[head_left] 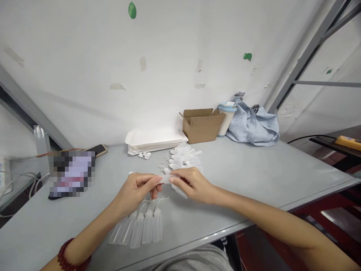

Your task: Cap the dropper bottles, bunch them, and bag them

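Note:
Between both hands, above the middle of the grey table (225, 226), is a small translucent white piece (166, 179). My left hand (143, 185) pinches its left end with thumb and fingers, and my right hand (191, 184) pinches its right end. A heap of translucent plastic tubes (183, 156) with thin white strings lies just behind my hands, partly hidden by them. Nearer the front edge, several similar tubes (138, 230) lie side by side in a fan, their strings pointing away. A few small white caps (144, 155) sit left of the heap.
At the back stand a stack of white flat packs (155, 140), an open cardboard box (203, 128), a lidded cup (225, 120) and a light blue cloth bag (252, 126). On the left lie a phone (100, 149) and a pixelated item (73, 174).

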Demonstrator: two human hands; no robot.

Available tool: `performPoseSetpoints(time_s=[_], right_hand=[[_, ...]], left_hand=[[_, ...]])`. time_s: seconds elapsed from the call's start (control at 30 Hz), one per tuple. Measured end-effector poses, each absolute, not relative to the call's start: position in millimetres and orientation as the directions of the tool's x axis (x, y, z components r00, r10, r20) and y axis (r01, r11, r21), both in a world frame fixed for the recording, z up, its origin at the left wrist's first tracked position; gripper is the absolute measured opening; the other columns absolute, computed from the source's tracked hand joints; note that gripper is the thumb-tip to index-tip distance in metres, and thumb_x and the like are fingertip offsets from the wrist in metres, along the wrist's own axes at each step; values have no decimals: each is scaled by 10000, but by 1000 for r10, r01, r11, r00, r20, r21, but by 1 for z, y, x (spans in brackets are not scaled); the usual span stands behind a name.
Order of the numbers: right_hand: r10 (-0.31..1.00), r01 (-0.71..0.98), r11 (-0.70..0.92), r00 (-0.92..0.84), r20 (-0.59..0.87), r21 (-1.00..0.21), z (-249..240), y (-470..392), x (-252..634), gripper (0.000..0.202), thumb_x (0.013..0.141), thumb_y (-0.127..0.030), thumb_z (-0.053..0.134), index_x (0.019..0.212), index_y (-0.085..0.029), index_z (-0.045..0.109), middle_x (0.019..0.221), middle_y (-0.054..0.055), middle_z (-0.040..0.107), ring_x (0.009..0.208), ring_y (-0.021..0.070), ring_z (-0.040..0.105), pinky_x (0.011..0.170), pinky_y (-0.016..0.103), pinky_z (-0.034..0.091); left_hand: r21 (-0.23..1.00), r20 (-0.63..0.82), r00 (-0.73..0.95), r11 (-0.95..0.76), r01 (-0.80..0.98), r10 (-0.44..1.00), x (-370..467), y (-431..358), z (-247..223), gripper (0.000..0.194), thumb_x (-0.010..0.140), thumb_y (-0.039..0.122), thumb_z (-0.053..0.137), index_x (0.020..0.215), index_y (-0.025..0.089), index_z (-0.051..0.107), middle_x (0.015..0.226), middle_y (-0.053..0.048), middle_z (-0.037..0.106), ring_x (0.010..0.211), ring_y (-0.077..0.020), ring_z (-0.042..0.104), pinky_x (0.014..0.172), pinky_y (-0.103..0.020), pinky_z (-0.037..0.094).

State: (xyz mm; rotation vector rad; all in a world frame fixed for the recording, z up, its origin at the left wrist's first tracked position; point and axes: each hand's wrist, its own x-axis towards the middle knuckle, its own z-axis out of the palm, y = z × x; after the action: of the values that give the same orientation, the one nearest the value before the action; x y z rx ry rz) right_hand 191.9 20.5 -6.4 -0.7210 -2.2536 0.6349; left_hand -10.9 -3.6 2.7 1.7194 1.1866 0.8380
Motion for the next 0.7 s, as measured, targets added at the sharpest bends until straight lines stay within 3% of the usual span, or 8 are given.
performPoseSetpoints(time_s=[0.1,0.17,0.27,0.37,0.47,0.53,0.63,0.7], right_hand=[[765,212,381,-620,178,-900,-1,21,192,376,905,-397,440,633,-145,499,536,-50,371,487,67,326,468,209,262],[772,101,102,-635,15,-990,0,22,192,409,857,-456,501,585,-160,428,523,-65,328,461,56,285,444,208,231],[713,-10,-241,-680,-170,-970,-1,23,191,411,798,-472,582,587,-164,410,514,-90,277,431,36,202,424,202,180],[663,4,-384,-695,-279,-923,-1,24,192,367,793,-464,590,664,-127,524,493,-105,246,417,28,148,414,201,121],[666,33,-388,-681,-305,-921,-2,24,193,364,830,-446,542,731,-98,584,482,-107,240,407,29,150,411,203,125],[710,29,-295,-663,-239,-955,-3,23,192,378,854,-448,502,687,-113,558,490,-96,260,407,34,187,413,203,168],[809,93,53,-588,-12,-994,-5,19,189,396,872,-438,479,613,-140,495,515,-64,338,448,55,299,445,209,247],[824,197,296,-548,146,-935,-7,17,188,356,892,-397,460,660,-137,534,541,-44,403,490,71,360,471,208,286]], left_hand=[[850,140,325,-282,444,935,-8,-8,7,363,865,379,487,608,160,618,525,11,584,543,-124,524,540,-219,394],[810,188,347,-345,475,919,-7,-9,8,364,874,352,477,594,159,607,542,11,591,547,-119,525,539,-215,387],[766,231,383,-411,495,894,-7,-9,7,356,883,318,470,598,156,608,569,8,606,564,-114,541,569,-210,395],[746,239,413,-439,501,879,-6,-8,5,342,889,310,463,633,155,627,593,5,611,584,-113,551,578,-207,398],[749,232,402,-427,507,886,-5,-7,4,326,888,323,461,668,161,640,613,5,614,608,-118,556,579,-207,396],[777,216,372,-390,494,903,-5,-7,4,309,881,338,469,684,168,636,621,10,611,616,-120,556,590,-206,404],[838,139,324,-285,465,936,-6,-4,4,318,865,378,482,658,171,606,607,19,588,604,-120,554,602,-208,428],[868,66,315,-210,449,947,-7,0,3,363,857,415,481,609,168,576,577,19,570,583,-124,554,594,-215,440]])
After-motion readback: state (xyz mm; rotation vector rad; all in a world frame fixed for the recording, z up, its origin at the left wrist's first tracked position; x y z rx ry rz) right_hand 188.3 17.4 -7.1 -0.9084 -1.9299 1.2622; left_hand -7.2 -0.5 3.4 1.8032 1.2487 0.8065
